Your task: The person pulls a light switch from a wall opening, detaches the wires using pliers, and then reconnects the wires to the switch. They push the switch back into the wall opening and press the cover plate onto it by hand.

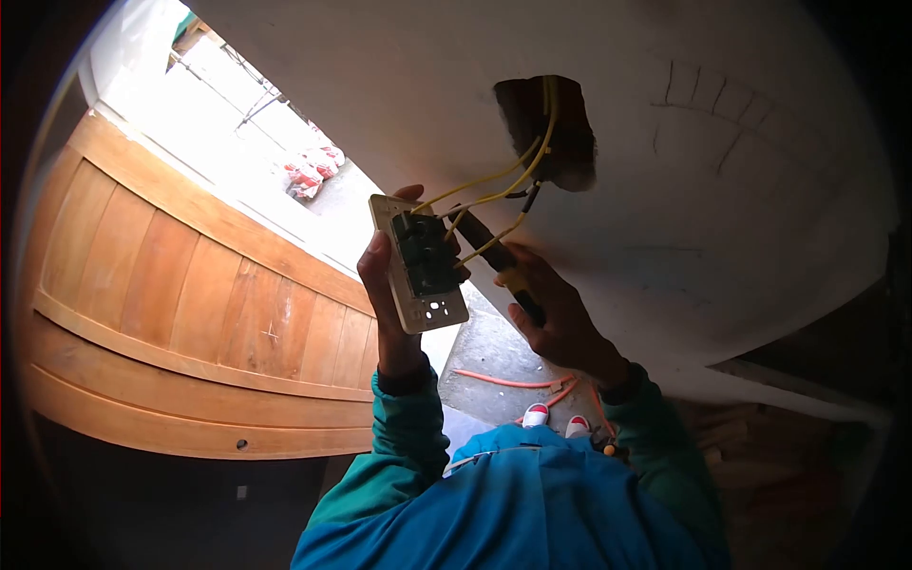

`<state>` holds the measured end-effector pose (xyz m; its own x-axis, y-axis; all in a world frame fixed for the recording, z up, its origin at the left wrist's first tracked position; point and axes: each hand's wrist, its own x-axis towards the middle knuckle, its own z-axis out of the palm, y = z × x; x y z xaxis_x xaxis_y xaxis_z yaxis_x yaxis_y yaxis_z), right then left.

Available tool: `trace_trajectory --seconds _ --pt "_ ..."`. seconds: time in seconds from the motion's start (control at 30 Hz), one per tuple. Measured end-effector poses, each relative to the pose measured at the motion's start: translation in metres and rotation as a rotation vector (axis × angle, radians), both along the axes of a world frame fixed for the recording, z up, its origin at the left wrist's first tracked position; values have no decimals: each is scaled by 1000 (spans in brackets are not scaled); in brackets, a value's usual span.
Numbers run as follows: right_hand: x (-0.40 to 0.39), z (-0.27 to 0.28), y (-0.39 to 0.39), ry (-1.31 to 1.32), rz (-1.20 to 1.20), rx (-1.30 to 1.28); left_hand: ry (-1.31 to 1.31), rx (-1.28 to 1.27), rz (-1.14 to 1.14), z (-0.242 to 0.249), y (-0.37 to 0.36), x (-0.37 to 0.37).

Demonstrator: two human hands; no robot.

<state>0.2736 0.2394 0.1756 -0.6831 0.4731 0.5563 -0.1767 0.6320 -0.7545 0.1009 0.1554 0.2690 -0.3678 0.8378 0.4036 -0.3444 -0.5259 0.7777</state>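
My left hand (380, 285) grips a pale switch plate (437, 315) by its edges, the back turned toward me. Black switch modules (425, 252) are fitted in the plate, and yellow wires (518, 180) run from them up into a rough hole (560, 133) in the wall. My right hand (560, 313) is closed around a screwdriver (518, 282) with a yellow and black handle. Its dark front part points up and left to the wire side of the modules; the tip is hidden among the wires. Black tape (531, 197) wraps a wire joint just below the hole.
A panelled wooden door (190, 275) stands to the left, beside a bright opening with red and white sacks (313, 171) outside. Orange conduit (513, 382) lies on the concrete floor (484, 347) near my shoes. Pencil marks (712, 95) show on the pale wall (665, 209).
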Motion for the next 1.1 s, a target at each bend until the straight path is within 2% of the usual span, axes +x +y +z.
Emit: trace_trajectory --seconds 0.17,0.23,0.37,0.43,0.53,0.6,0.7,0.77,0.87,0.97,1.1 --pt "-7 -1 0 56 -45 101 53 56 -102 -1 0 -8" --pt "-6 0 3 85 -78 246 27 57 -89 -2 1 -8" --pt "-5 4 -5 129 -107 181 19 -45 -1 5 0 8" --pt "-2 9 -9 43 -73 36 19 -41 -31 5 1 7" --pt "-3 6 -16 18 -108 -36 72 -58 -20 4 0 6" --pt "-2 3 -15 -1 -100 6 124 -77 16 2 3 8" --pt "5 9 -13 -55 -88 75 19 66 43 -3 9 15" --pt "6 11 -12 -93 -86 106 332 76 354 -5 11 17" --pt "3 5 -14 39 -129 103 215 185 214 -5 13 18" --pt "0 2 -16 44 -92 83 112 188 211 -4 12 26" --pt "-1 3 -20 16 -88 47 145 153 236 -8 11 22"
